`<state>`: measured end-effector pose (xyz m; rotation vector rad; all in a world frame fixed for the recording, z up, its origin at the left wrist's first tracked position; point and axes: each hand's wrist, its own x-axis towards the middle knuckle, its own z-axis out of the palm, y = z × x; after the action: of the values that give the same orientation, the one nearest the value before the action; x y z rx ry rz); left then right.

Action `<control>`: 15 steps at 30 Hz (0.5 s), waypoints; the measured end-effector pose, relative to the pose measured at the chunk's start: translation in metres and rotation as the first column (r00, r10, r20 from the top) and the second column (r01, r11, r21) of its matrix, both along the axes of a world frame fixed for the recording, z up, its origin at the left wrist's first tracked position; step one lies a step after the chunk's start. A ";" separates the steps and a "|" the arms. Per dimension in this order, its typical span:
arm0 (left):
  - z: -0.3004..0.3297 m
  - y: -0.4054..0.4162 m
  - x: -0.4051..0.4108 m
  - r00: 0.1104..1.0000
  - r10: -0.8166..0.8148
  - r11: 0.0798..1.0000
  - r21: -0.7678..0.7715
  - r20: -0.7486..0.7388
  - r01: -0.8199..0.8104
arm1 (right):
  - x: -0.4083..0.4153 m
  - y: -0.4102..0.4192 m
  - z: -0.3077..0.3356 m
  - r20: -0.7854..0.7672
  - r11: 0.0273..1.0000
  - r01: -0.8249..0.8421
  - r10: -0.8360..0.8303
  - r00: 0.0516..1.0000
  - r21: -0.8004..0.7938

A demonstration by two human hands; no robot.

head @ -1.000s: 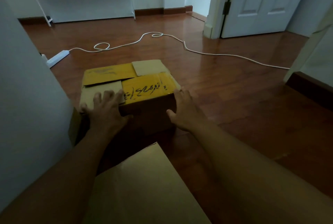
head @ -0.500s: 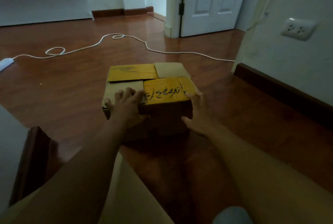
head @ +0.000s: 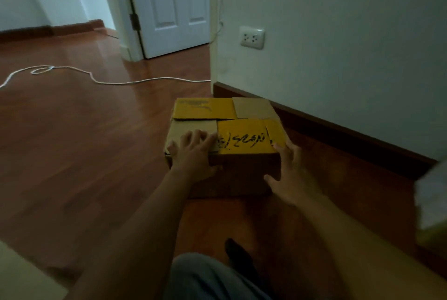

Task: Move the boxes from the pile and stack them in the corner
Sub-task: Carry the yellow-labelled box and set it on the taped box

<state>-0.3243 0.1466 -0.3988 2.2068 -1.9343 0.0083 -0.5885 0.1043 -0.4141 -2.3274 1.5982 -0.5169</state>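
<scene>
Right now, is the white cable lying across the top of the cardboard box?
No, the white cable lies on the floor beyond the box.

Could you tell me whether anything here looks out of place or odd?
A white cable snakes loose across the wooden floor toward the door, a possible trip risk. The cardboard box has mismatched yellow and brown flaps, interlocked rather than taped.
</scene>
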 end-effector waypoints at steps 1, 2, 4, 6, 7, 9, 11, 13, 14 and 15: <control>0.000 -0.006 -0.018 0.999 -0.034 0.999 0.001 -0.001 0.034 | -0.020 0.000 0.001 -0.008 1.000 0.030 -0.030 1.000 0.000; 0.000 -0.011 -0.036 0.998 -0.063 0.998 -0.001 0.000 0.063 | -0.039 0.001 0.001 -0.017 0.999 0.055 -0.055 0.998 -0.003; -0.001 -0.018 -0.075 0.994 -0.111 0.994 -0.008 0.001 0.111 | -0.080 0.004 0.002 -0.019 0.994 0.104 -0.104 0.994 -0.014; -0.003 -0.017 -0.106 0.991 -0.137 0.990 -0.024 0.006 0.137 | -0.110 0.008 0.000 -0.015 0.991 0.135 -0.135 0.991 -0.014; -0.003 -0.017 -0.126 0.987 -0.161 0.986 -0.032 0.010 0.161 | -0.129 0.011 -0.001 -0.011 0.987 0.162 -0.162 0.987 -0.016; -0.003 -0.015 -0.160 0.979 -0.203 0.977 -0.058 0.012 0.203 | -0.162 0.020 -0.002 0.003 0.977 0.213 -0.213 0.977 -0.027; -0.003 -0.011 -0.188 0.967 -0.254 0.960 -0.121 0.007 0.253 | -0.192 0.030 -0.003 -0.004 0.965 0.259 -0.259 0.966 -0.038; -0.002 -0.007 -0.204 0.946 -0.322 0.932 -0.190 -0.038 0.310 | -0.219 0.041 -0.005 -0.004 0.955 0.290 -0.291 0.957 -0.062; -0.002 -0.005 -0.208 0.931 -0.357 0.917 -0.220 -0.075 0.334 | -0.229 0.047 -0.007 0.002 0.952 0.292 -0.293 0.956 -0.091; -0.003 -0.002 -0.208 0.917 -0.382 0.903 -0.254 -0.112 0.346 | -0.238 0.052 -0.009 0.020 0.952 0.283 -0.283 0.959 -0.118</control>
<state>-0.5325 0.1446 -0.4016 1.6229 -2.1050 -0.0016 -0.8260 0.1565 -0.4232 -2.1864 1.9643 -0.6950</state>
